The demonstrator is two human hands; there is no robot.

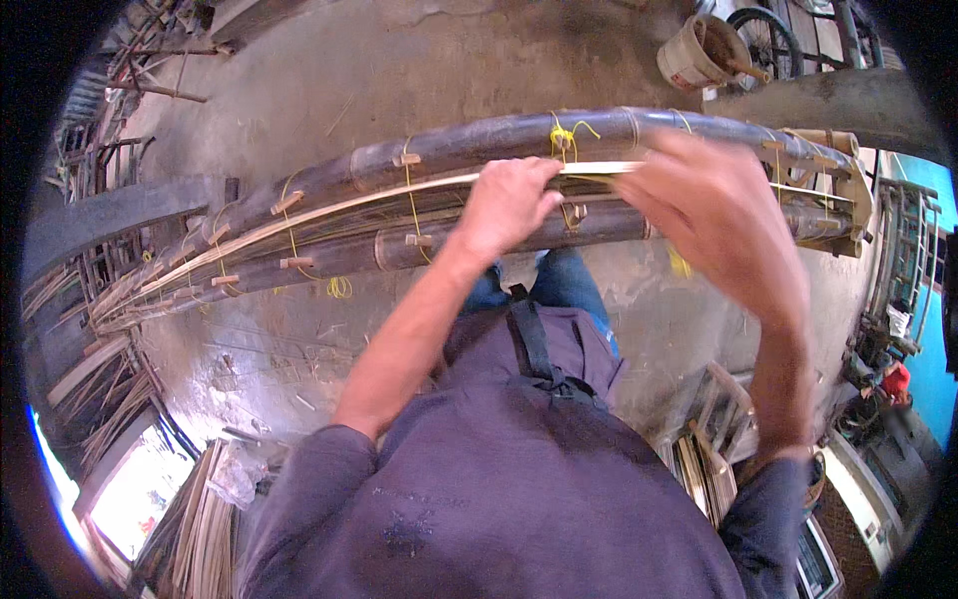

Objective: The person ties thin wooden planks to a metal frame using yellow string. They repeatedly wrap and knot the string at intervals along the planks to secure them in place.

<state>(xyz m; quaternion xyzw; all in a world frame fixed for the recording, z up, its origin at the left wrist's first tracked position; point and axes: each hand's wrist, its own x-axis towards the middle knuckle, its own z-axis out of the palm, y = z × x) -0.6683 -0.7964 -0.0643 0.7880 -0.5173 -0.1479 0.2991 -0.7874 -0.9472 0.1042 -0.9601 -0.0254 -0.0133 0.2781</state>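
Two thick dark bamboo poles [479, 138] run side by side across in front of me, with yellow cords tied between short wooden pegs [407, 160]. A long pale bamboo strip [389, 190] lies lengthwise between the poles, over other thin strips. My left hand [511, 205] is closed round this strip near the middle, thumb toward the right. My right hand [699, 195] is over the strip's right part, smeared by motion, so its grip does not show. A knot of yellow cord [563, 135] sits on the far pole just beyond my left hand.
A dirty white bucket [704, 52] with a stick in it stands at the far right, beside a wheel [766, 40]. Stacked bamboo slats [205, 519] lean at the lower left. A wooden end piece [856, 205] joins the poles at the right.
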